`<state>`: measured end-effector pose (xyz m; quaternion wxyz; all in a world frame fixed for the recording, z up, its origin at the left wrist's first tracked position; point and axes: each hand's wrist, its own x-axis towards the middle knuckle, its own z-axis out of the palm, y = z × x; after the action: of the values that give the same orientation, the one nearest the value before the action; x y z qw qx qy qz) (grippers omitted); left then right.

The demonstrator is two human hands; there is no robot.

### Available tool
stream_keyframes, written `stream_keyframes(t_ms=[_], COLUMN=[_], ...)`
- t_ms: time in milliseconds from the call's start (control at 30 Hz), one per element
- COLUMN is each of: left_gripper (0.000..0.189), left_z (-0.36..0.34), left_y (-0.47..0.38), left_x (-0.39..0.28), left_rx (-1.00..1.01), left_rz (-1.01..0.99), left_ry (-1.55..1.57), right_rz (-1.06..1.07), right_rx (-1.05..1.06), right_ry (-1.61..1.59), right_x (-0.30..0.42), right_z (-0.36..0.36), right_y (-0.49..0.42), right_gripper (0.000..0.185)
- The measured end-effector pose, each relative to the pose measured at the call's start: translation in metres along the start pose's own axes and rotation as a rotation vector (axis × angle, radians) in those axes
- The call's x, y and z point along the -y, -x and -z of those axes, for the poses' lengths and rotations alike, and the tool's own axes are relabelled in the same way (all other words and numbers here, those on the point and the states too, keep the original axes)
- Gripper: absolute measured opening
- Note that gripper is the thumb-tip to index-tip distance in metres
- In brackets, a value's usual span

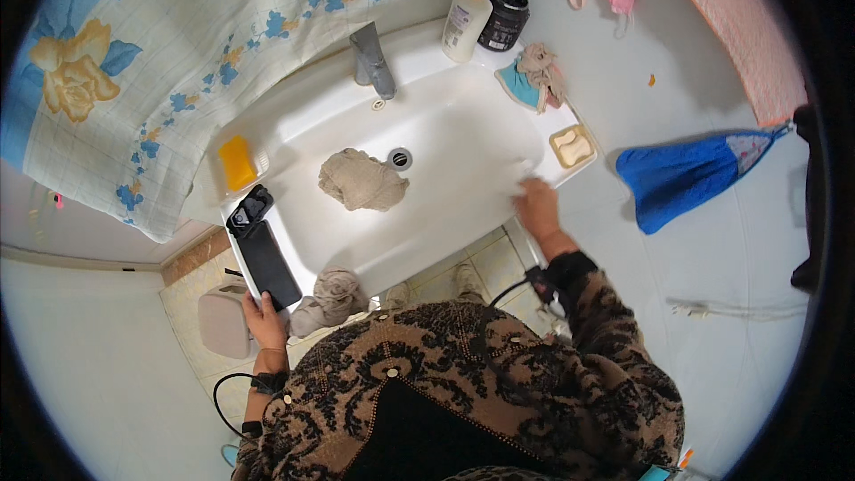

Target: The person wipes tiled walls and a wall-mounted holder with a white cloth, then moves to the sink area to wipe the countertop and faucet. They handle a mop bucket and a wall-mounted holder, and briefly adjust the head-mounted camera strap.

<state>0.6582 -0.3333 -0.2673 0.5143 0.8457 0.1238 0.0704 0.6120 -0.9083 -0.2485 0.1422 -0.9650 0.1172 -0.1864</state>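
My left hand [266,321] rests at the near left corner of the white sink [441,234], thumb on the end of a dark flat phone-like object [269,264]. Whether it grips anything is unclear. Beside it a bunched grey-beige cloth [337,294] lies over the front rim. My right hand [538,207], slightly blurred, is at the right front rim; its fingertips are partly hidden by something whitish or a blur. A crumpled beige cloth [364,180] lies in the basin, left of the drain [399,159]. The grey faucet [374,63] stands at the back.
On the right ledge are bar soap in a dish [571,147] and bunched cloths [534,80]. A pump bottle [465,23] and a black jar [504,19] stand behind. An orange soap bar [237,162] and a black object [249,210] sit left. A blue cloth [688,177] hangs right.
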Motion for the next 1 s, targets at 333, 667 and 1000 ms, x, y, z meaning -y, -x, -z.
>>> stream_keyframes(t_ms=[333, 667, 1000], left_gripper=[0.048, 0.061, 0.051], left_z=[-0.015, -0.007, -0.032], left_y=[0.013, -0.021, -0.017], left_x=[0.004, -0.018, -0.076], left_rx=[-0.304, -0.088, -0.148], left_rz=[0.274, 0.205, 0.376], left_ry=[-0.271, -0.530, -0.730], right_rz=[0.406, 0.442, 0.601], right_rx=[0.091, 0.257, 0.000], right_ry=[-0.071, -0.271, -0.561], right_x=[-0.034, -0.017, 0.236], right_z=[0.025, 0.025, -0.118], right_y=[-0.036, -0.032, -0.182], right_gripper=[0.015, 0.018, 0.024])
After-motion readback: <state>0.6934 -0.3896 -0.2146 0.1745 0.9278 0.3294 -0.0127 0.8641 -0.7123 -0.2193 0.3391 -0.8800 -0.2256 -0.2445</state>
